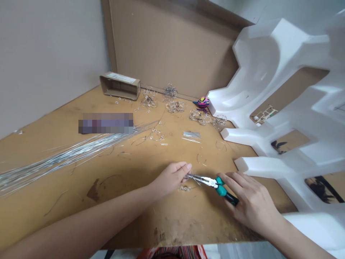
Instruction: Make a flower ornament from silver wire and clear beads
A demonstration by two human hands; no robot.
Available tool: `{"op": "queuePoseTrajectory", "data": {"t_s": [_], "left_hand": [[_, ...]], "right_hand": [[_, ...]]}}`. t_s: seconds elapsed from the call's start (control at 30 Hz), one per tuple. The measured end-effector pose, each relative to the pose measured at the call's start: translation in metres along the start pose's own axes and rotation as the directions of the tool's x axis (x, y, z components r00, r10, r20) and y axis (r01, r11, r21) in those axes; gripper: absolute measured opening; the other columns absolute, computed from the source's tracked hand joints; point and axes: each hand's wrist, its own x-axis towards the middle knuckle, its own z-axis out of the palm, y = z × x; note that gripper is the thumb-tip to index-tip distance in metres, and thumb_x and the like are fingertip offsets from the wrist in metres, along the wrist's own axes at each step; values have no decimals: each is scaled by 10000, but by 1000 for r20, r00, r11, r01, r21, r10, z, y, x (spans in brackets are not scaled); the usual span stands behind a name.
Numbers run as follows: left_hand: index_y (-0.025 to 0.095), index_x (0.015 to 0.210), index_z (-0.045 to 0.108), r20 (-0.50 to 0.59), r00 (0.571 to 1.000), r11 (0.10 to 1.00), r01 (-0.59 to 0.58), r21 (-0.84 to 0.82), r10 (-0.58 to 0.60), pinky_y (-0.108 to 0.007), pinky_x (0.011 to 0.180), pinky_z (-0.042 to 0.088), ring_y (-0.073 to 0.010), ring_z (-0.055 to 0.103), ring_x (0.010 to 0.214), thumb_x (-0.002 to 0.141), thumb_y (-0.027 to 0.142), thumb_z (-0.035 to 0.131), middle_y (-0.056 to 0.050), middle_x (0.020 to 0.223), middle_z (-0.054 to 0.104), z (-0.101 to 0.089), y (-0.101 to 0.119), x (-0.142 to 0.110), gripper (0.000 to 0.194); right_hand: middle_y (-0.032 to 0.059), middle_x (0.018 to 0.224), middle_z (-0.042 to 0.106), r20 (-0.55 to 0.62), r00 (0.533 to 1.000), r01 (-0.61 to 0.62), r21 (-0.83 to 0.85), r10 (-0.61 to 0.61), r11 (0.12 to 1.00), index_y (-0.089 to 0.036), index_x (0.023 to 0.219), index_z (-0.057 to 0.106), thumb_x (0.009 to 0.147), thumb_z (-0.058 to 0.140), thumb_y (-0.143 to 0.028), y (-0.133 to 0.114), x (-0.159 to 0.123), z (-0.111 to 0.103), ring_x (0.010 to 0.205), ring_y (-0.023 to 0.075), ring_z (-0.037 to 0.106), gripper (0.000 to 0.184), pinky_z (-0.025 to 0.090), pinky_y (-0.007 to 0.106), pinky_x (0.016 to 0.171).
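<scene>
Near the front of the table, my right hand (252, 199) is wrapped round a pair of long-nose pliers (208, 181) with green and black handles. The pliers' tips point left and meet the fingers of my left hand (172, 178). My left hand is closed in a pinch on a piece of thin wire, mostly hidden by the fingers. Just below the pinch hangs or lies a short row of clear rings (185, 188); I cannot tell whether it is joined to the wire.
A bundle of long straight wires (81, 153) lies at the left. Behind are an open cardboard box (120, 86), tangled wire-and-ring clusters (175, 106), a stack of short wire pieces (192, 134) and a colourful patterned object (203, 102). A white moulded foam piece (250, 165) borders the right side.
</scene>
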Motion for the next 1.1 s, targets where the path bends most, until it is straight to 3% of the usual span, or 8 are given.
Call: {"op": "queuePoseTrajectory", "data": {"t_s": [0.43, 0.9, 1.1], "left_hand": [[185, 612, 378, -201, 975, 996, -93, 16, 94, -197, 483, 286, -91, 300, 523, 830, 445, 371, 60, 553, 311, 9, 6, -12, 339], [189, 636, 387, -255, 960, 993, -102, 62, 114, -217, 495, 283, -97, 308, 523, 844, 439, 345, 54, 563, 317, 10, 0, -11, 327], [192, 631, 382, -274, 955, 993, -118, -2, 113, -209, 480, 278, -98, 300, 513, 839, 449, 349, 54, 548, 312, 9, 2, -11, 333]], "right_hand": [[79, 858, 611, -6, 1000, -31, -80, 30, 996, -161, 1010, 562, 747, 486, -255, -10, 1, -11, 710, 183, 554, 289, 410, 284, 585], [68, 798, 619, -43, 999, -36, -92, 32, 995, -152, 961, 581, 770, 472, -256, -15, 1, -9, 645, 169, 549, 243, 389, 273, 552], [62, 846, 612, -10, 998, -64, -116, 63, 991, -173, 1007, 565, 744, 485, -258, -15, 5, -11, 693, 176, 558, 287, 402, 277, 585]]}}
